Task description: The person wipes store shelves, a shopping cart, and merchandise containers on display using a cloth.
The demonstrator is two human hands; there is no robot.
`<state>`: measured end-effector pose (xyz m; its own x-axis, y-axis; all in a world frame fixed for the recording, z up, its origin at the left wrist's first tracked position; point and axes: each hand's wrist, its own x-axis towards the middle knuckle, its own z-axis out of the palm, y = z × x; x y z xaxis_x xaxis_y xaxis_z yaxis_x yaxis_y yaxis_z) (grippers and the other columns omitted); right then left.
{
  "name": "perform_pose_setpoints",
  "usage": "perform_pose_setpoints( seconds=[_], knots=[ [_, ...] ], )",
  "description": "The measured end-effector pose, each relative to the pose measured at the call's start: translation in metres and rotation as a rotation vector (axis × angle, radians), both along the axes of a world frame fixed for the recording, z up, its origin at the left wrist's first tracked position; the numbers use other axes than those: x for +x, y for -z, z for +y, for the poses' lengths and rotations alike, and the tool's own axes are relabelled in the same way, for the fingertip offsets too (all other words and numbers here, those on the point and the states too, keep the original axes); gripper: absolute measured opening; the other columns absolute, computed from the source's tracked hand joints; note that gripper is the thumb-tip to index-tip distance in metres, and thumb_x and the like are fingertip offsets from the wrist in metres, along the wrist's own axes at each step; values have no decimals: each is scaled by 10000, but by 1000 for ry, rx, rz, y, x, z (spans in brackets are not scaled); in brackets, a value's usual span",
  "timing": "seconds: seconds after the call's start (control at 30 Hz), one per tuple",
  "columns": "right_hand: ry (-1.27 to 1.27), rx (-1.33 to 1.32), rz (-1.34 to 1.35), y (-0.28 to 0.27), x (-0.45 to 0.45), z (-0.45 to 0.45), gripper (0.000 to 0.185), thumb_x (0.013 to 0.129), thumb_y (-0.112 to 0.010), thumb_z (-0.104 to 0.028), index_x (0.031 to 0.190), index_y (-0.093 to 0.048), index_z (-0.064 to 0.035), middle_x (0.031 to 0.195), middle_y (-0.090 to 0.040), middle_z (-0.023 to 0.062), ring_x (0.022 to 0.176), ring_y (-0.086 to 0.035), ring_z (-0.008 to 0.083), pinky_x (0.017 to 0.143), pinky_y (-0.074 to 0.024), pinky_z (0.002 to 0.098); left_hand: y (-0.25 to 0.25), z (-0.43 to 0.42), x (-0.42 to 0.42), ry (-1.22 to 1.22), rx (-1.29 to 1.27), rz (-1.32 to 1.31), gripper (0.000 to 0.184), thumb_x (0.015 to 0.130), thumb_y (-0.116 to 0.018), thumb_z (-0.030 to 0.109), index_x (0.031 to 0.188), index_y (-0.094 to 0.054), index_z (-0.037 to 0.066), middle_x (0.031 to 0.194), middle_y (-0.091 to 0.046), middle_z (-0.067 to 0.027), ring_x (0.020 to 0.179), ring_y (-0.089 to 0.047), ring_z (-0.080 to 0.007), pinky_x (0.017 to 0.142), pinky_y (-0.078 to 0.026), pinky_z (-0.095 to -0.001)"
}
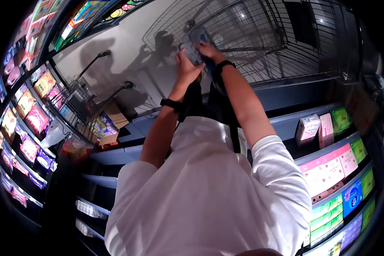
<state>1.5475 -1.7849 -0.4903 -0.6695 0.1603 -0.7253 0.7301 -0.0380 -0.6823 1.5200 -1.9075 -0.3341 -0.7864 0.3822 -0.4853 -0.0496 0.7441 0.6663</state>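
A crinkled, see-through grey plastic packet (192,53) with some blue on it is held up in front of my body; its contents are too blurred to make out. My left hand (187,67) grips its near left side, thumb up along the edge. From the right, my right hand (207,50) has its fingers closed on the packet's upper right part. Both wrists wear black bands. Just beyond the hands stands a wire shopping cart (251,38).
On the left, another wire cart (74,100) stands by a cardboard box (115,114) of packaged goods. Shelves of bagged snacks (37,118) line the far left. Boxed goods (324,173) fill shelves at right. Dark low shelving (115,157) runs beside me.
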Motion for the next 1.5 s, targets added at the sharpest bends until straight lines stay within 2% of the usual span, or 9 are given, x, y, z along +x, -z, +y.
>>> perform_pose_setpoints(
  seconds=[0.1,0.3,0.4,0.63,0.77,0.93,1.1,1.3,1.5],
  knots=[
    [-632,96,-219,-3,31,18,556,875,-604,-385,1249,-570,25,1195,-631,213,1116,-604,348,907,-481,399,15,-1,-10,-152,158,60,711,733,-770,124,1276,-336,-28,1250,-380,-256,1196,-402,-430,1001,-362,-462],
    [-978,189,-532,-39,140,21,438,818,-595,-348,1191,-657,-127,1268,-611,125,1175,-576,319,982,-429,436,32,33,-42,-198,151,406,573,748,-692,26,1244,-407,3,1189,-447,-233,1128,-467,-411,928,-412,-444],
    [-903,552,-414,-81,150,10,424,821,-593,-381,1120,-673,-90,1279,-565,135,1209,-505,377,921,-462,540,51,31,-39,-316,99,295,407,728,-668,12,1117,-558,58,1057,-565,-171,1028,-558,-375,857,-459,-435],
    [-1098,250,-100,-50,164,65,252,832,-579,-175,1020,-707,-64,1104,-659,194,996,-641,379,867,-514,445,45,17,-37,-56,57,347,218,776,-669,47,990,-630,71,952,-656,-135,891,-630,-354,752,-510,-413],
    [-1132,474,-105,-49,175,165,226,864,-587,-247,923,-715,-71,950,-690,202,977,-663,343,842,-533,425,57,19,-39,-51,76,412,245,790,-687,77,1023,-615,95,956,-662,-126,881,-634,-351,738,-519,-420],
    [-1351,986,-676,-105,177,308,186,894,-553,-190,976,-696,-102,1126,-619,126,1084,-593,329,806,-532,484,52,21,-39,-82,9,391,247,774,-688,68,1005,-612,109,945,-665,-104,883,-634,-337,733,-520,-416],
    [-1169,1258,-570,-119,210,354,220,914,-535,-224,1026,-674,-95,1128,-608,141,1102,-581,327,856,-488,527,52,22,-40,-127,36,389,226,778,-682,73,990,-612,105,937,-669,-97,874,-640,-331,731,-525,-413],
    [-1156,693,-435,6,213,282,231,890,-529,-137,1061,-662,-58,1090,-661,199,1065,-626,354,890,-513,454,48,24,-40,-146,43,362,204,785,-672,79,980,-616,92,937,-664,-121,867,-634,-356,724,-522,-409],
    [-1123,151,-146,16,134,80,308,833,-524,-143,1086,-668,-43,1075,-681,181,984,-665,329,850,-506,436,54,22,-40,-142,65,400,203,767,-671,61,962,-622,82,907,-661,-131,829,-635,-363,699,-524,-407]
  ],
)
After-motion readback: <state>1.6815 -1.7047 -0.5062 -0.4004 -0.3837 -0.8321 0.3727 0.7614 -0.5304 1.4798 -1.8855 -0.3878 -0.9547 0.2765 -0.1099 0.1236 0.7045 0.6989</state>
